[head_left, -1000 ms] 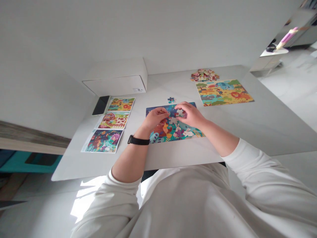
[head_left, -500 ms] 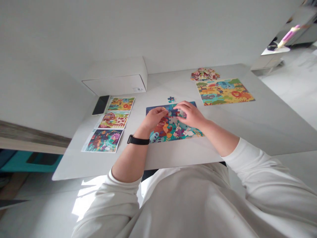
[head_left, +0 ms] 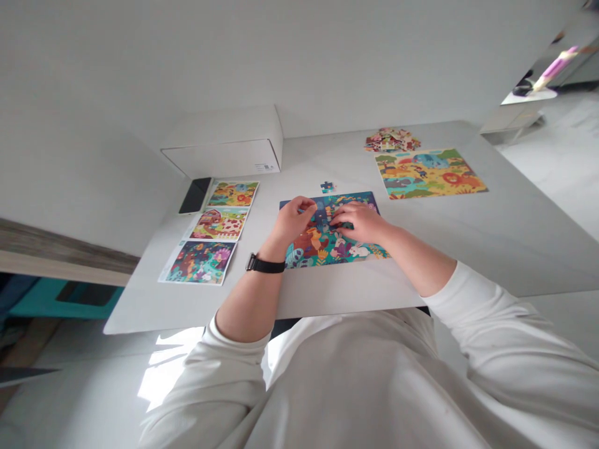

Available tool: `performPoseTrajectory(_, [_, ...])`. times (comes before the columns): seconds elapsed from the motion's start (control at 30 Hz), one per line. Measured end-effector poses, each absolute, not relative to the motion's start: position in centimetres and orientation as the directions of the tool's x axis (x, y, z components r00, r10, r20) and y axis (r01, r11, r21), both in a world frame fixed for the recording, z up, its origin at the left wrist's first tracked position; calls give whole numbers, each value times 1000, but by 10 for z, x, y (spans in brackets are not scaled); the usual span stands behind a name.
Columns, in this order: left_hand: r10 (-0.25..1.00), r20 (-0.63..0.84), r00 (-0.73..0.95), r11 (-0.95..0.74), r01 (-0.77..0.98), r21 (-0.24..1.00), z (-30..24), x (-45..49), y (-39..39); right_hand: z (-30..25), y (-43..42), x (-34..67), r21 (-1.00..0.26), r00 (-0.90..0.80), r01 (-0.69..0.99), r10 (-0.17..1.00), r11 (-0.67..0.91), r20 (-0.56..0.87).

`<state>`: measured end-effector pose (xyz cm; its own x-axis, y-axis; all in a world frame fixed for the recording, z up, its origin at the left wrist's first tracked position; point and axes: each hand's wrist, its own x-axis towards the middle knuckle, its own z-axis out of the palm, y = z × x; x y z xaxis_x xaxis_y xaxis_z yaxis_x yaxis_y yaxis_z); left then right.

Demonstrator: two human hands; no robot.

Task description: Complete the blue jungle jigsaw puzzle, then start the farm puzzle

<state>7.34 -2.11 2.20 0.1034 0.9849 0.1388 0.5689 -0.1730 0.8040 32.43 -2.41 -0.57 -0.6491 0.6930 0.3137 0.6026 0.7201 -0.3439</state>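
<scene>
The puzzle [head_left: 322,251] of rabbits and flowers lies flat on the pale tabletop [head_left: 463,243] right before me, the centre of my clock. My left hand [head_left: 294,218] is over its ten o'clock side, thumb and finger drawn together; I can't tell whether a piece is pinched there. My right hand [head_left: 364,223] rests on it at two, fingers loosely spread, unclenched. At twelve, just beyond its far edge, lies a loose piece [head_left: 327,187]. A heap of pieces [head_left: 392,140] sits at one, a lion puzzle [head_left: 430,176] at two. Around nine are three picture sheets [head_left: 200,262], a dark phone [head_left: 195,195] beside the farthest; a white box [head_left: 222,159] stands at ten, near the plain wall [head_left: 327,62]. Sunlight falls on the floor [head_left: 161,377] towards eight.
</scene>
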Motion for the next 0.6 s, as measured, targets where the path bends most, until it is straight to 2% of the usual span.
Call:
performPoseTrajectory(0.47, [975, 110, 191, -211, 664, 717, 16, 73, -23, -5, -24, 325, -369, -657, 594, 696, 715, 290])
performPoseTrajectory(0.6, [955, 148, 258, -291, 702, 650, 14, 71, -23, -5, -24, 325, -366, -656, 604, 702, 708, 277])
